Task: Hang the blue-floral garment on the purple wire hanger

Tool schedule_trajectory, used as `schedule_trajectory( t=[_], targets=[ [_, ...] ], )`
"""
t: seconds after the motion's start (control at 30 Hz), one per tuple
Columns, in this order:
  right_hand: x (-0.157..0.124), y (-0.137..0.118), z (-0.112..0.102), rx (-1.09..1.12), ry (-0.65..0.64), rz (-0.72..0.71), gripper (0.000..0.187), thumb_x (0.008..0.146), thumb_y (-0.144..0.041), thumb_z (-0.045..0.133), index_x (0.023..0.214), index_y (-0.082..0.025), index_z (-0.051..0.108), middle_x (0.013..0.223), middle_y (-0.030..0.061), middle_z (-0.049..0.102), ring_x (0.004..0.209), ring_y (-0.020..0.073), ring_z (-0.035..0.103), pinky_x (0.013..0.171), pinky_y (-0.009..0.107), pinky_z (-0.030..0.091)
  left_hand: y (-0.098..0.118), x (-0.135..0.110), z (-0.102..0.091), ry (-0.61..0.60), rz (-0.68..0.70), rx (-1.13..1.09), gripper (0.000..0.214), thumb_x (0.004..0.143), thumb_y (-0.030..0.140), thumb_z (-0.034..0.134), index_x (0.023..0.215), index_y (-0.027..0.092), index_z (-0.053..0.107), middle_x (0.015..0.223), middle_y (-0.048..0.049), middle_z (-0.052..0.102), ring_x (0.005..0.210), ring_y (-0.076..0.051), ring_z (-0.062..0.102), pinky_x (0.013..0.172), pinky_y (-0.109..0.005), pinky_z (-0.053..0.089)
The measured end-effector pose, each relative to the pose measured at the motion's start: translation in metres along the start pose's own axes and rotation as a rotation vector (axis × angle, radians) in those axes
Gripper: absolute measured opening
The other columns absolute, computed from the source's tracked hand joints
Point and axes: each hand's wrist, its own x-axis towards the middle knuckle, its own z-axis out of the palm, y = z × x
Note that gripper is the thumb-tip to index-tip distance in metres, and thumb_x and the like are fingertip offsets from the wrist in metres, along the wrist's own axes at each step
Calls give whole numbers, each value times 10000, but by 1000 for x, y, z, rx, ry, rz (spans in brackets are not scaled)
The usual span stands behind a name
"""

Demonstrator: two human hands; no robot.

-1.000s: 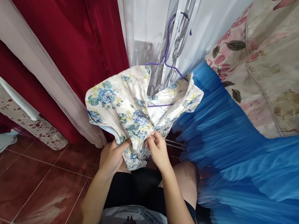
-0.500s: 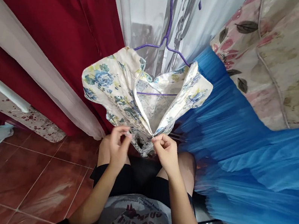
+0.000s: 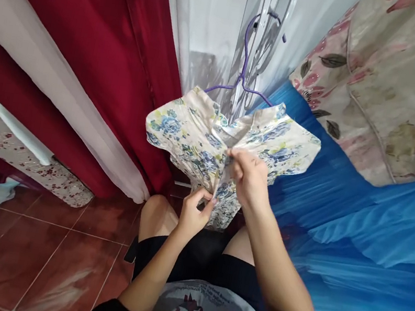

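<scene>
Pinching front of floral-print short-sleeved garment point(image 3: 286, 150) just below neckline with right hand point(image 3: 253, 179); gripping same front lower down with left hand point(image 3: 195, 212); both clamped on cloth, held apart, one above the other; suspended on purple hanger point(image 3: 242, 74), in front of seated lap, between red drapery point(image 3: 131, 42) and blue gauzy fabric point(image 3: 342, 226); since half a second ago, raised right hand from base of gaping front; judged as front now largely closed; cannot discern fastener under fingers.
</scene>
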Motion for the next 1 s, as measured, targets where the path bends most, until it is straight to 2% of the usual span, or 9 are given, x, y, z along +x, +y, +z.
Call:
schedule_trajectory(
  t=[0.17,0.33,0.4,0.43,0.53,0.6,0.77,0.9,1.0],
  targets=[
    [43,-38,21,35,-51,-93,331,882,-380,702,641,-187,581,437,-114,261,373,47,220,380,213,210,-1,4,4,-118,30,51,135,912,235,609,786,215,565,790,-27,624,790,-194,622,782,-306,477],
    [40,-50,17,-17,-16,-234,300,911,-344,663,662,-185,607,462,-94,339,388,41,272,408,197,244,-4,20,-3,-333,84,72,141,907,200,617,771,199,577,802,-28,640,786,-187,627,768,-302,480],
    [33,-48,13,-56,-6,-259,242,884,-307,671,682,-179,639,453,-88,382,393,46,284,415,204,242,5,36,-12,-332,121,72,66,918,212,628,854,194,635,878,-44,683,832,-192,653,802,-312,501],
    [29,-47,11,-84,-2,-268,206,868,-292,677,699,-176,656,447,-87,398,394,50,290,417,209,239,13,46,-17,-286,152,69,47,927,226,631,940,196,664,922,-52,700,863,-195,664,830,-320,510],
    [18,-45,8,-169,-4,-282,158,831,-276,695,712,-176,664,440,-78,436,395,62,322,420,224,236,49,85,-33,-41,288,56,314,991,274,571,1296,212,610,967,-50,715,911,-180,672,912,-334,514],
    [12,-47,8,-190,-9,-289,169,823,-281,697,698,-181,643,440,-77,438,394,65,321,421,230,224,76,112,-39,57,411,83,372,1028,300,513,1390,224,551,979,-46,706,917,-166,662,918,-327,510],
    [13,-48,8,-249,-13,-335,212,849,-323,665,703,-193,583,474,-88,404,406,60,259,440,234,191,119,151,-41,88,653,247,210,1018,344,543,975,196,686,954,-47,676,926,-170,626,869,-313,504],
    [31,-20,-4,-401,-1,-292,220,836,-296,634,668,-201,528,478,-85,404,426,70,298,466,233,225,117,164,-55,309,641,195,238,1007,396,560,906,196,642,922,-39,643,973,-183,612,942,-341,485],
    [32,2,-16,-440,-53,-197,219,806,-283,630,633,-195,527,469,-88,383,434,70,301,477,229,237,88,183,-88,561,477,-54,272,994,453,565,919,195,608,949,-34,620,999,-172,612,950,-309,490]
  ],
)
